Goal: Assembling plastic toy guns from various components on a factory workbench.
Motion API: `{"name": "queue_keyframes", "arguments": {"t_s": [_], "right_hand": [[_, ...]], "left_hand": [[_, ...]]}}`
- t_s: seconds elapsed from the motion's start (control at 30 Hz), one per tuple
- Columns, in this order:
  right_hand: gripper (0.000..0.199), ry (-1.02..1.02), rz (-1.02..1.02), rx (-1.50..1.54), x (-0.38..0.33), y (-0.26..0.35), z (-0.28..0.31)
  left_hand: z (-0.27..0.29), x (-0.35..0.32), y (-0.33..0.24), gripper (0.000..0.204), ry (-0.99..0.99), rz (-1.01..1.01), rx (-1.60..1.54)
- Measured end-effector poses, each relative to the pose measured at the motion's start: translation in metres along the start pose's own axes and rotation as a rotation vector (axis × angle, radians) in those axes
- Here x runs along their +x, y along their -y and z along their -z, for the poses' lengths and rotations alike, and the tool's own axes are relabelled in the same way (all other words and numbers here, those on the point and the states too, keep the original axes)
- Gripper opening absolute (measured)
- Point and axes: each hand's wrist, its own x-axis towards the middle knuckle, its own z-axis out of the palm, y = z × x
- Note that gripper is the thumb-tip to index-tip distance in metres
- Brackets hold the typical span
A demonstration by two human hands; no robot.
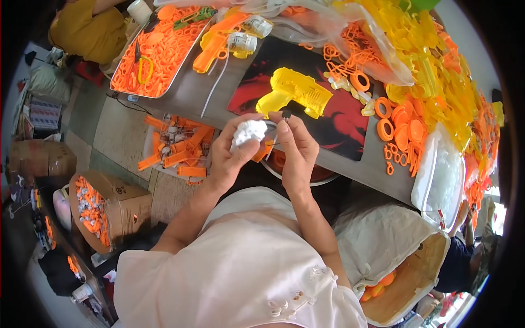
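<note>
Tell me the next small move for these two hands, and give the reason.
Probably bring the right hand a touch closer to the left hand and seat the small dark piece pinched in its fingertips into the white part. The left hand grips that white part with an orange piece beneath it, and the two hands are nearly touching above the table edge.

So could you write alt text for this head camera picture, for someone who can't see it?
Seen from above, a person's left hand grips a small white plastic part while the right hand pinches a tiny dark piece beside it. Beyond them a yellow toy gun shell lies on a table heaped with orange and yellow plastic parts.
</note>
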Motion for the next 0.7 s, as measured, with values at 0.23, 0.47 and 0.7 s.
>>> {"name": "queue_keyframes", "arguments": {"t_s": [0.23, 0.47, 0.7], "right_hand": [[0.011, 0.473, 0.253, 0.004, 0.016, 0.027, 0.019], [0.027, 0.783, -0.397, 0.550, 0.014, 0.058, 0.025], [0.012, 0.476, 0.160, 0.262, 0.008, 0.058, 0.040]], "left_hand": [[0.015, 0.011, -0.058, 0.045, 0.007, -0.437, 0.725], [-0.006, 0.053, -0.088, 0.022, 0.560, -0.468, 0.425], [-0.045, 0.069, -0.101, 0.022, 0.492, -0.557, 0.542]]}}
